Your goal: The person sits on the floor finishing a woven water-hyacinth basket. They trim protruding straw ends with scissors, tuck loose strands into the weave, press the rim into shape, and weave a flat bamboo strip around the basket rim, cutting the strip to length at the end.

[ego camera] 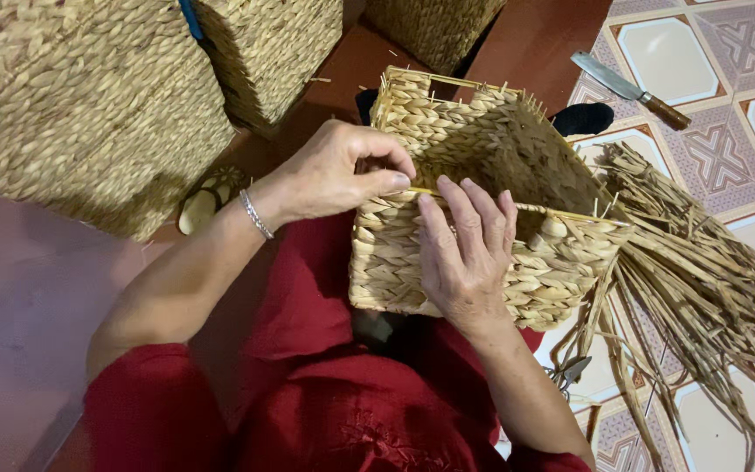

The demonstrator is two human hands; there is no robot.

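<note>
A half-woven square straw basket (482, 149) rests on my lap, its open top facing me, with thin upright stakes sticking out along the rim. My left hand (338, 170), a silver bracelet on its wrist, pinches the near rim at its left corner. My right hand (465, 249) lies over the near wall with its fingers hooked over the rim, gripping the basket. Loose strands trail from the basket's right side.
Three finished woven baskets (80, 105) stand at the back left and centre. A bundle of dry straw strands (701, 271) lies on the patterned tile floor at the right. A knife (631, 87) lies at the top right. Scissors (570, 371) sit by my right forearm.
</note>
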